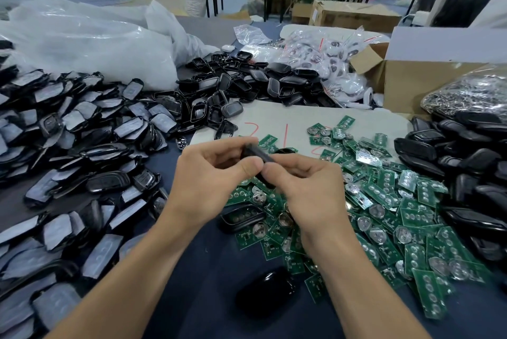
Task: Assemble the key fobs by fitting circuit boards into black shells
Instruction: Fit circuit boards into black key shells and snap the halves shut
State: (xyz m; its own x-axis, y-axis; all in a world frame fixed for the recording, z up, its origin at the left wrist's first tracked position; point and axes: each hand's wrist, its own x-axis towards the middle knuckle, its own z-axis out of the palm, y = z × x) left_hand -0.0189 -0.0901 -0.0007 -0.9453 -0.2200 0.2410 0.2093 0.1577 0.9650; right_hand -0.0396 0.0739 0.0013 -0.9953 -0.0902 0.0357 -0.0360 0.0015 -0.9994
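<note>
Black shell (257,153) sits pinched by both left hand (212,176) and right hand (307,187); green circuit boards (397,201) spread at four o'clock.

Black shell (258,152) mostly buried under fingers of left hand (208,174) and right hand (304,187); inside impossible to read. Down front, black casing (264,293) smeared by blur. Film-covered shell pile (55,146) cut off at left edge.

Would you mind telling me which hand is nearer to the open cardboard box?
Right. The right hand is down-left of the cardboard box; the left hand is farther left; both grip one black shell.
</note>
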